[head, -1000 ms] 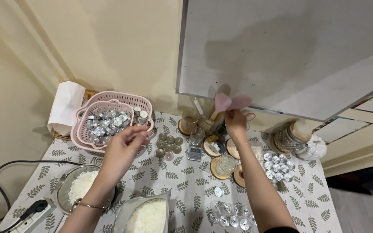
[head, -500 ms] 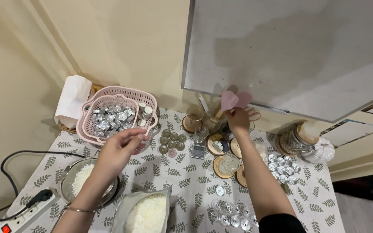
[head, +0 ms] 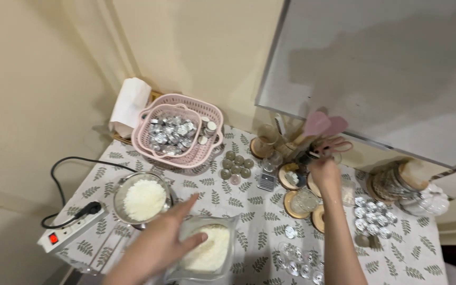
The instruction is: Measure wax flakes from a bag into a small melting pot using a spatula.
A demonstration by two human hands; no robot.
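Observation:
My left hand rests low at the near edge of the table, fingers spread, touching the rim of a clear plastic bag of white flakes. It holds nothing that I can see. My right hand reaches far across the table to a holder with pink spatulas; its fingers are closed around something there, though what they grip is hidden. Small round wooden coasters with glass cups lie just below that hand.
A pink basket full of silver tealight cups stands at the back left beside a paper towel roll. A metal pot of white flakes, a power strip, loose silver cups and a small scale are also on the leaf-patterned cloth.
My left hand has drawn back from the pink basket to the bag of white flakes near me. My right hand stays at the spatula holder. The view has tilted downward.

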